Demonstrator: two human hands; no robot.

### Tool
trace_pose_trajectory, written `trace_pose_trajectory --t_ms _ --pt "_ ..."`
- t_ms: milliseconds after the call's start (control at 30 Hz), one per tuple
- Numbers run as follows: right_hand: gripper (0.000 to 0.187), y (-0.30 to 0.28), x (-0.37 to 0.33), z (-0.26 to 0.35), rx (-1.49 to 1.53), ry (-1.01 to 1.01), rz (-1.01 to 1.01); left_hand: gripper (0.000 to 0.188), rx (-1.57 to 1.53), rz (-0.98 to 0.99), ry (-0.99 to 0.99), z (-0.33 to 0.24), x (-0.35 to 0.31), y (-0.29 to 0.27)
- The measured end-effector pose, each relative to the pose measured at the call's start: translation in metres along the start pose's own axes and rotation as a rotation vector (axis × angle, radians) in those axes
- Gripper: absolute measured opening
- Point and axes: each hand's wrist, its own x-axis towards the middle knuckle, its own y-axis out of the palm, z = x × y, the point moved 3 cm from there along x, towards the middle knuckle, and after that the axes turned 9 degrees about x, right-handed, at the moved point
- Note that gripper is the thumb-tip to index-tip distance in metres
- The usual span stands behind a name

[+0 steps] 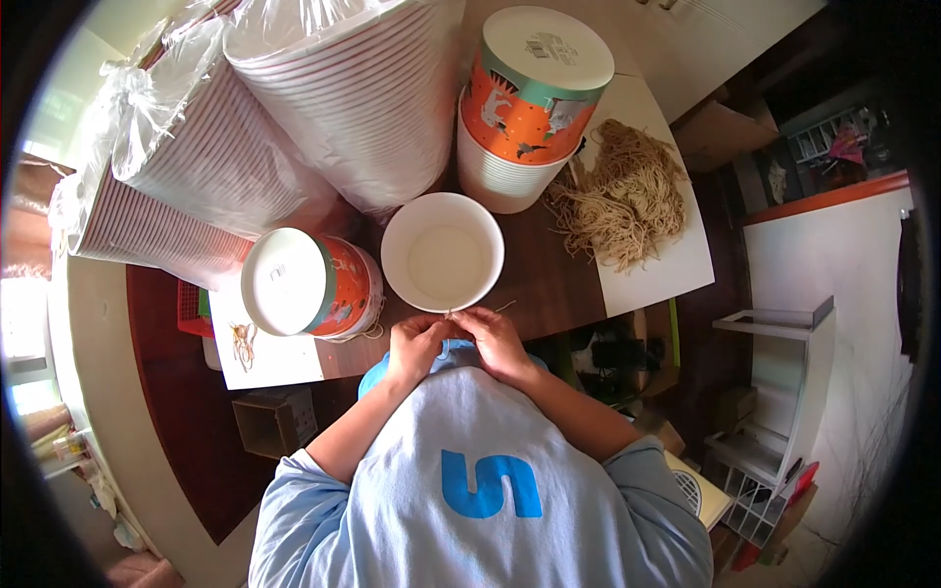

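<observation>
A white paper bucket (442, 253) stands upright with its mouth toward me, and nothing shows inside it. Right at its near rim, my left hand (416, 345) and my right hand (496, 343) meet with fingertips pinched together. Between them is a thin beige string (506, 306), whose loose end pokes out past the right fingers. Most of the string is hidden by my fingers. To the left sits an orange patterned bucket (345, 286), tipped on a slant, with its white base facing up and string around its lower edge.
Tall plastic-wrapped stacks of paper buckets (343, 108) fill the back left. Another orange bucket (534, 108) rests upside down on white ones behind. A tangled heap of beige strings (627, 196) lies at the table's right end. A few strings (243, 345) lie at the left front corner.
</observation>
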Motion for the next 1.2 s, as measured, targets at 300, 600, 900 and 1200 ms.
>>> trace_pose_trajectory --t_ms 300,600,900,1200 --pt "0.02 -0.013 0.009 -0.011 -0.116 -0.104 0.018 0.011 -0.258 0.062 0.003 0.013 0.003 -0.002" --pt "0.019 -0.01 0.006 -0.006 0.011 0.099 0.037 0.017 -0.065 0.067 0.212 0.021 0.009 -0.004" --pt "0.02 -0.01 0.008 -0.005 -0.169 -0.018 0.048 0.011 0.231 -0.188 0.522 0.006 -0.006 -0.004" --pt "0.02 0.0 0.002 0.005 -0.269 -0.1 0.066 0.021 0.439 -0.259 0.793 -0.018 -0.018 -0.002"
